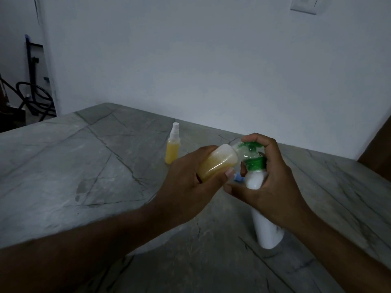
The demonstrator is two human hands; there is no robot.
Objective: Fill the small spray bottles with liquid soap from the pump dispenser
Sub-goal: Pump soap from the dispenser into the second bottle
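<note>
The grey table (pixel 84 166) bears the white pump dispenser (pixel 267 231), gripped by the right hand (pixel 273 187); the left hand (pixel 190 187) holds 1 tilted spray bottle (pixel 218 163) at its green pump (pixel 252 157); another capped bottle (pixel 173 148) stands beyond.

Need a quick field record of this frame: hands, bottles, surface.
left hand: holds small bottle, tilted, partly full of yellow liquid
right hand: wrapped round pump dispenser, finger on green pump head
second spray bottle: upright on table, capped, yellow liquid inside
table: grey marble pattern
</note>
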